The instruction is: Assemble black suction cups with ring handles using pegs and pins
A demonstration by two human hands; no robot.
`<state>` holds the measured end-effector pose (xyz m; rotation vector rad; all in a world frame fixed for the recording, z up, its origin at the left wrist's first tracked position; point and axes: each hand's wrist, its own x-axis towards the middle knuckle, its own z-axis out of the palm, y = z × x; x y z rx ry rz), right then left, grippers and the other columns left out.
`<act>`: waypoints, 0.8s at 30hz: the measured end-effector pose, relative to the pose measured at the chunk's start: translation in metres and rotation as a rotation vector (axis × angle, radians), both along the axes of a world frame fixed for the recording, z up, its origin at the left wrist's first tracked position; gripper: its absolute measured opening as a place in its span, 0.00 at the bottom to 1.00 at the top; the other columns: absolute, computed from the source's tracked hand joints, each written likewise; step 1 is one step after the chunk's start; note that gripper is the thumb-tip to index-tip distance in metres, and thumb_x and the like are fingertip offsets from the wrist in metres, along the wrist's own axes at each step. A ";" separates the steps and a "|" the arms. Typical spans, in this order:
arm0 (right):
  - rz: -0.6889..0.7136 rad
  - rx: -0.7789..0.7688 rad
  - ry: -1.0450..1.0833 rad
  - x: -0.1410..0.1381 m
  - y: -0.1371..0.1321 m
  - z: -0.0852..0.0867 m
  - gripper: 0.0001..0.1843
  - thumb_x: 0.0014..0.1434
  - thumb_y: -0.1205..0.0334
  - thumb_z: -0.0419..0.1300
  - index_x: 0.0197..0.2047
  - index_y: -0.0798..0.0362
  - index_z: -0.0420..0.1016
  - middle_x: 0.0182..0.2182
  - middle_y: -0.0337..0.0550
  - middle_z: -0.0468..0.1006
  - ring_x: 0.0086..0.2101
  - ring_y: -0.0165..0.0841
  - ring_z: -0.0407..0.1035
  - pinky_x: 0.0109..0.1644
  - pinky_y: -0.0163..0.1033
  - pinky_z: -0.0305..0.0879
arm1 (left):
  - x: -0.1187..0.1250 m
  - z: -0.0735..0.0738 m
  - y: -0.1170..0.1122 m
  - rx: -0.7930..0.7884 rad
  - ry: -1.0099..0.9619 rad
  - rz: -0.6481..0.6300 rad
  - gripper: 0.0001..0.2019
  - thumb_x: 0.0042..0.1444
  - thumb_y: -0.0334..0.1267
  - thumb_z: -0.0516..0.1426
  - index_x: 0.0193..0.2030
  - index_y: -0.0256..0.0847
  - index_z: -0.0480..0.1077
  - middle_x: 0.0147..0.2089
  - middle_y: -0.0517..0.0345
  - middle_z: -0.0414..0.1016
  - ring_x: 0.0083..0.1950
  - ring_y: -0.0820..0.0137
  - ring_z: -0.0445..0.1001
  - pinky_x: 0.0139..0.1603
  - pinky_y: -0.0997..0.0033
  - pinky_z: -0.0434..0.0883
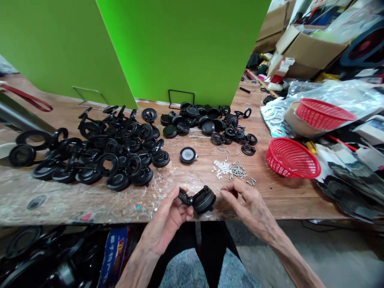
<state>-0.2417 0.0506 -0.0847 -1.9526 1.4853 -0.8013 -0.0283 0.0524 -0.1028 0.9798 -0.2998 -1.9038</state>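
Bright even light, warped edges

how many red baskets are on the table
2. One red basket lies tipped on the wooden table at the right; the second red basket sits behind it on a plastic-wrapped pile. Clutter may hide more.

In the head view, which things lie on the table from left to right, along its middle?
Large heap of black parts → single round part with a pale centre → small pile of screws → red basket.

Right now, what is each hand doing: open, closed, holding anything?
Left hand: closed on the black round part, gripping its lever end.
Right hand: fingers curled beside the part; whether it pinches anything cannot be told.
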 end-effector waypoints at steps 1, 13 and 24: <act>0.035 0.011 -0.010 0.004 0.000 0.004 0.09 0.62 0.59 0.53 0.32 0.51 0.69 0.27 0.37 0.70 0.29 0.30 0.63 0.32 0.35 0.57 | -0.001 -0.001 0.000 0.011 0.008 -0.001 0.10 0.59 0.42 0.54 0.40 0.36 0.67 0.31 0.59 0.72 0.24 0.75 0.70 0.25 0.75 0.65; 0.147 0.022 0.072 0.017 -0.006 -0.005 0.06 0.64 0.64 0.52 0.34 0.52 0.65 0.31 0.38 0.70 0.32 0.30 0.65 0.36 0.36 0.59 | -0.001 0.002 0.010 -0.218 -0.245 -0.041 0.10 0.59 0.42 0.55 0.43 0.40 0.62 0.34 0.61 0.70 0.29 0.74 0.70 0.28 0.74 0.66; 0.113 -0.095 0.114 0.036 -0.002 -0.044 0.09 0.65 0.66 0.49 0.48 0.54 0.65 0.41 0.45 0.69 0.43 0.34 0.65 0.48 0.40 0.65 | 0.000 -0.011 0.011 -0.342 -0.549 -0.005 0.19 0.54 0.42 0.60 0.49 0.47 0.60 0.38 0.65 0.68 0.28 0.79 0.71 0.31 0.77 0.69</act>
